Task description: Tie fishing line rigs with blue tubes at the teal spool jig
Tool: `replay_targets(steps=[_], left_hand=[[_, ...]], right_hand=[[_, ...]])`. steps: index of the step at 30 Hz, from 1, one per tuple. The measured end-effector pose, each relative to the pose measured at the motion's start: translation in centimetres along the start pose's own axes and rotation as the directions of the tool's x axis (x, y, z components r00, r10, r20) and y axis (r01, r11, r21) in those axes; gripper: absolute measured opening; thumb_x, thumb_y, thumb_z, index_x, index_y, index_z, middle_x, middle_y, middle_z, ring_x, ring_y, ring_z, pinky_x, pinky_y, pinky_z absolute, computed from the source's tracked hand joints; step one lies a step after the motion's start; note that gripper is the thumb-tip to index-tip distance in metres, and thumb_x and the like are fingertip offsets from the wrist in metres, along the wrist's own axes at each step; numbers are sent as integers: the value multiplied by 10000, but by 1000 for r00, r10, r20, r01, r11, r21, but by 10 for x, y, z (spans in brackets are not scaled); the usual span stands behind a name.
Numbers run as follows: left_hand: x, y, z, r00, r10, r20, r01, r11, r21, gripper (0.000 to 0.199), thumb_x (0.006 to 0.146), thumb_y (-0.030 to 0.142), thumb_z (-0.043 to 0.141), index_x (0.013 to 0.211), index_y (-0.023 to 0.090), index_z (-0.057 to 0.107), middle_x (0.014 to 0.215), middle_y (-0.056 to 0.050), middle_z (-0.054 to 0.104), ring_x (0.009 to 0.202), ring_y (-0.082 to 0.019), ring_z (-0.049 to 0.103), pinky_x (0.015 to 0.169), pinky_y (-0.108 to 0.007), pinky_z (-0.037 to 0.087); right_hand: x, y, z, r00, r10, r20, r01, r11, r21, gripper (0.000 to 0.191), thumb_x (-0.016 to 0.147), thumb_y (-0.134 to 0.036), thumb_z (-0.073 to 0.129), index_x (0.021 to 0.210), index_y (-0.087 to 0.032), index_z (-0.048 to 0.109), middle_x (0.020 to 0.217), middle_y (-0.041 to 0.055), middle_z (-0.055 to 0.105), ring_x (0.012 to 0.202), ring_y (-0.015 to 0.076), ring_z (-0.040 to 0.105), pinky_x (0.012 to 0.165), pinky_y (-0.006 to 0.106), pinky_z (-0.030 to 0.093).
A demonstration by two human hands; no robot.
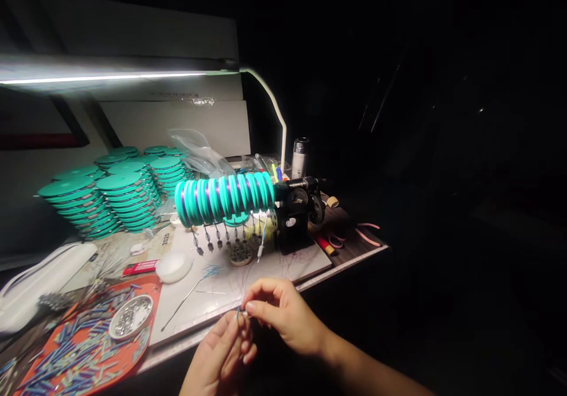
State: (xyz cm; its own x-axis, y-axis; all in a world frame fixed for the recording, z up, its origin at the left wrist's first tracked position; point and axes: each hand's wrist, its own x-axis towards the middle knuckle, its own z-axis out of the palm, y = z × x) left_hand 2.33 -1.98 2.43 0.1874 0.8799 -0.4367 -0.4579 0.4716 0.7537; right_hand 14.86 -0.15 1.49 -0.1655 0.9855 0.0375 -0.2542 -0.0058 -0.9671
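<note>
Left hand (225, 349): fingers curled, thumb-and-forefinger grip closed on a thin blue piece (238, 313), probably to keep it steady.
Blue piece: between the hands, by the near edge of the desk (358, 255), lifted, I'd guess, to catch the light.
Right hand (283, 316): knuckles arched, forearm slanting in from the near right; thumb and forefinger meet beside the piece, but I can't tell what that grip pinches.
Orange tray (155, 293): near left, holding loose tubes (84, 337) and a white dish (112, 328), likely for easy reach.
Spool row (224, 198): beyond the hands, lined up against the black machine (295, 231), apparently supported there.
Stacked spools (124, 183): far left, piled seemingly to save room.
</note>
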Motion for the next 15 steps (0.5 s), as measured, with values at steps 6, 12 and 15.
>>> replay_targets(steps=[6,12,15], left_hand=[[5,-3,-4,999,10,33,-10,1000,-15,265,489,325,826,545,155,630,541,21,492,526,-81,411,463,-166,394],[5,-7,-8,998,49,51,-52,997,58,240,492,361,818,638,201,715,555,12,596,533,-89,464,529,-146,429],[5,-9,-10,995,86,51,-92,989,120,240,493,373,815,643,210,724,576,3,630,542,-93,486,547,-137,433]], right_hand=[[0,-1,3,998,46,53,-51,994,96,330,611,-423,738,689,-143,583,574,-35,561,515,89,498,529,222,380],[-1,4,4,997,72,42,-76,990,121,328,596,-399,762,667,-136,578,554,-43,558,481,72,472,489,205,354],[-1,7,4,993,101,61,-109,980,165,339,612,-415,743,658,-130,567,536,-49,540,436,45,421,443,185,308]])
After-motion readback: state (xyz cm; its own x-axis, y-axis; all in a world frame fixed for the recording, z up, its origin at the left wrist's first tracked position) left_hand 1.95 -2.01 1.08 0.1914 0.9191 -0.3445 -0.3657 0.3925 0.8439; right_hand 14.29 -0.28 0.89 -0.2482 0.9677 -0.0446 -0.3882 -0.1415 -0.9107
